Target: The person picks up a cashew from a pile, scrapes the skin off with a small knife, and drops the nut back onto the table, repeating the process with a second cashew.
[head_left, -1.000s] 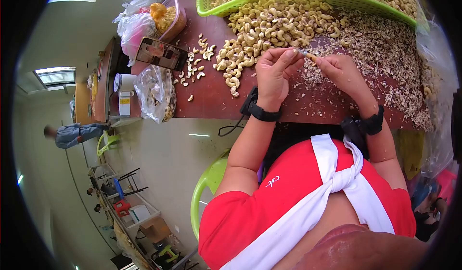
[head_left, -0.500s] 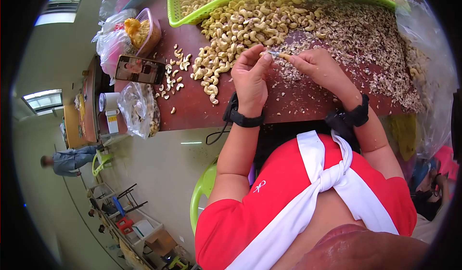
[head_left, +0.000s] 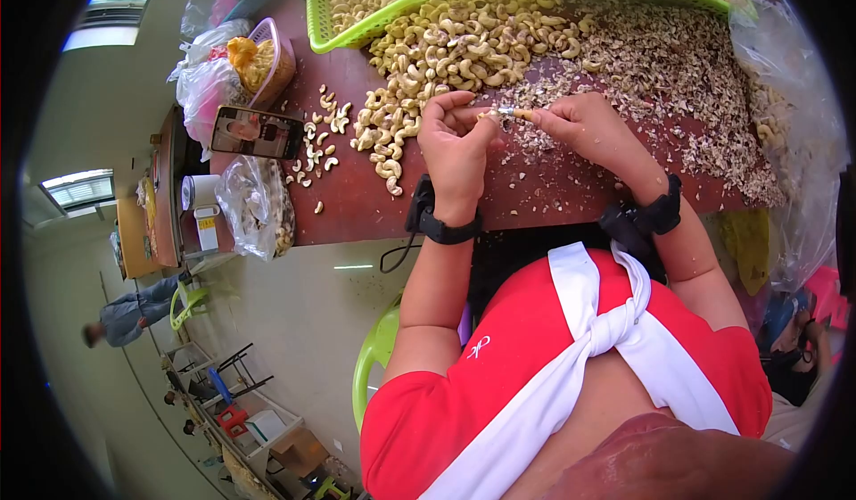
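Note:
My right hand is closed around a small knife with a wooden handle and a short metal blade pointing left. At the blade tip, my left hand pinches a cashew nut, mostly covered by the thumb and fingers. Just beyond my left hand spreads a pile of pale cashew nuts, some with brown skin. Flaked brown skins lie heaped beyond and to the right of my right hand. Left of my hands, a few loose cashews are scattered on the red-brown table.
A green basket of cashews stands at the far side. On the left are a propped phone, a pink basket, a plastic bag and a white mug. Clear plastic hangs at right. A person stands far left.
My left hand has shifted slightly left and turned, with its fingers reaching farther over. The knife now lies nearer level, its blade still at the nut. The person in the background has moved slightly.

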`<action>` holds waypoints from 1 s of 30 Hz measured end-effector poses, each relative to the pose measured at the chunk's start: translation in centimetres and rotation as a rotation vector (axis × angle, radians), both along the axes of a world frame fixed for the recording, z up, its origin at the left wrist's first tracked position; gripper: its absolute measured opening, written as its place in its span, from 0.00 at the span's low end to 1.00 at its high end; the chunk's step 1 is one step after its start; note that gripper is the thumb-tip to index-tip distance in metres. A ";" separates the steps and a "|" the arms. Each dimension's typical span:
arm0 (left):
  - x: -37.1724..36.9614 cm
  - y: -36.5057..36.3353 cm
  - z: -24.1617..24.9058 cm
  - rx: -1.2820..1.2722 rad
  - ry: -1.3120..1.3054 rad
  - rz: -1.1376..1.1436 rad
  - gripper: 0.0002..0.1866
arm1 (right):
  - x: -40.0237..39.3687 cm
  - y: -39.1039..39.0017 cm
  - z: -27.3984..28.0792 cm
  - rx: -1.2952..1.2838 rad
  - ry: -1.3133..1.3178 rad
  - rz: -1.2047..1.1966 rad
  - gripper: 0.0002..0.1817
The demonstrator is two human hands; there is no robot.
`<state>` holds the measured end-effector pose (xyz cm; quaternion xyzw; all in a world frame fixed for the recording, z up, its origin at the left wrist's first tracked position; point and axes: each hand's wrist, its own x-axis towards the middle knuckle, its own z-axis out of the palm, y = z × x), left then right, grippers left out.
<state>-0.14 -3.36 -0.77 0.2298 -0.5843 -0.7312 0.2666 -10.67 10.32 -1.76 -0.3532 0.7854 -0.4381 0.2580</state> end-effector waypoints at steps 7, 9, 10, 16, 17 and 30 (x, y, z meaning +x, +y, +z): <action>0.2 -0.3 0.2 -0.116 -0.094 -0.017 0.15 | 0.2 0.0 0.4 0.002 -0.019 -0.011 0.25; 0.5 -0.8 0.3 0.035 -0.062 -0.073 0.14 | -0.3 0.0 0.2 -0.034 0.007 -0.032 0.25; 0.6 -1.0 0.3 0.186 -0.030 -0.130 0.12 | -0.5 0.1 0.1 -0.069 0.033 -0.054 0.25; 0.6 -1.4 -0.8 0.119 -0.023 -0.136 0.10 | -0.4 0.1 -0.3 -0.075 -0.052 -0.018 0.25; 0.5 -1.5 -1.1 0.118 -0.023 -0.135 0.10 | -0.3 0.2 0.0 -0.076 -0.051 -0.017 0.25; -0.1 -2.7 -1.3 0.059 0.053 -0.226 0.08 | 0.0 0.1 -0.1 -0.056 -0.040 0.034 0.26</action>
